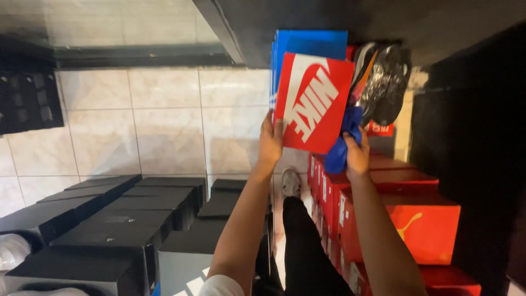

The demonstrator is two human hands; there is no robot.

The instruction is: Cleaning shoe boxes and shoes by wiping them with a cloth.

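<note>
— Head view: what do the hands have?

— Left hand (pixel 270 143) grips the left edge of a red shoebox lid (pixel 313 102), held up flat in front of a blue box (pixel 309 44). Right hand (pixel 356 154) is closed on a blue cloth (pixel 344 140) at the lid's lower right corner.

— How would it handle?

— Probably light, stiff cardboard that bends if squeezed; the edges look best for a grip. Stacked red boxes (pixel 416 219) sit below, black boxes (pixel 115 219) to the left.

Black boxes (pixel 118 219) crowd the tiled floor (pixel 164 126); red boxes (pixel 400 214) stack opposite.
</note>
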